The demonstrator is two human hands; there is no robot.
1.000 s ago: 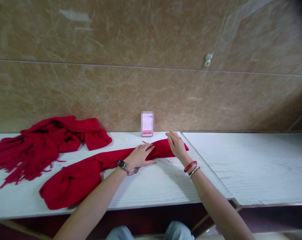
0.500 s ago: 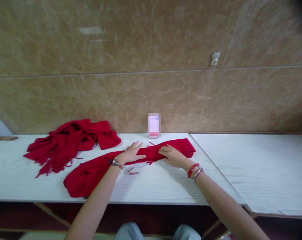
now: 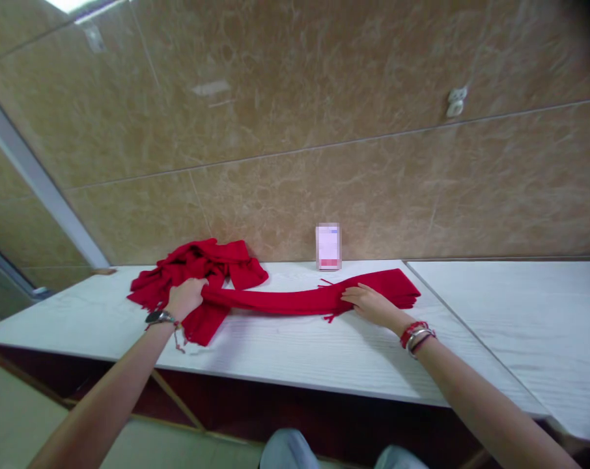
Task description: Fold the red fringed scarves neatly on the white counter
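A long red scarf (image 3: 285, 302) stretches across the white top, its right part folded in layers with fringe showing at the end. My left hand (image 3: 186, 298) grips the scarf toward its left end and holds that stretch taut; a loose piece hangs down beside the fingers. On the folded right part, my right hand (image 3: 372, 304) lies flat with its fingers extended, pressing the cloth. Behind my left hand sits a second red scarf (image 3: 243, 264), crumpled in a heap with fringe.
A small box or phone-like thing (image 3: 328, 247), blurred out, stands upright against the tiled wall (image 3: 295, 189). The white tabletop (image 3: 285, 358) has a seam on the right, where another white surface (image 3: 519, 326) adjoins. A wall socket (image 3: 456, 102) is at upper right.
My left hand has moved left along the scarf and closed on it, pulling the stretch straight. My right hand stays on the folded part. The view has tilted and turned left.
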